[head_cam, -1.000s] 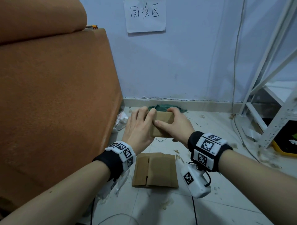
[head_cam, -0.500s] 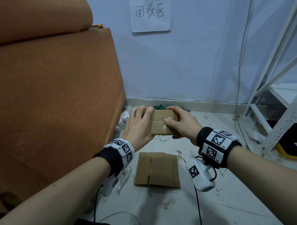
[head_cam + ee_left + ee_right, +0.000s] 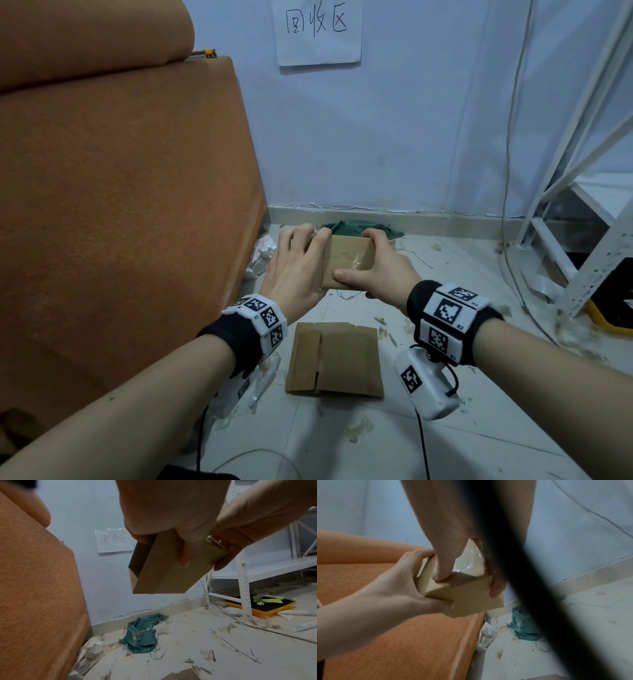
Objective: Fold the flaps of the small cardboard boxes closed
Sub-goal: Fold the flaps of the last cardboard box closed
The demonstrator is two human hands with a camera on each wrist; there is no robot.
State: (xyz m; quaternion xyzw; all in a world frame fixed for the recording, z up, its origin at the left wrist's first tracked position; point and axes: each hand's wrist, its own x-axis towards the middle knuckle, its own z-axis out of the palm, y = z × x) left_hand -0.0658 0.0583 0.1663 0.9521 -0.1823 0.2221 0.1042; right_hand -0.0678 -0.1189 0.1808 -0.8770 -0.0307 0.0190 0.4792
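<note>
The small cardboard box [image 3: 346,262] is held in the air above the floor [image 3: 462,394], near the wall's baseboard and beside the orange sofa [image 3: 120,205]. Compared with a second ago, the box is seen turned slightly, with the right thumb shifted to its near lower edge; the left-end flap looks pressed in, so closing is judged nearly done on that end. The left hand [image 3: 297,270] is wrapped around the left end, fingers over the top, thumb underneath. The right hand [image 3: 378,270] is clamped on the right end, where clear tape is seen. Box contents cannot be told. A flattened cardboard box [image 3: 334,359] lies on the floor below the hands, still unfolded. A green woven bag [image 3: 142,632] lies crumpled by the baseboard; contents hidden.
</note>
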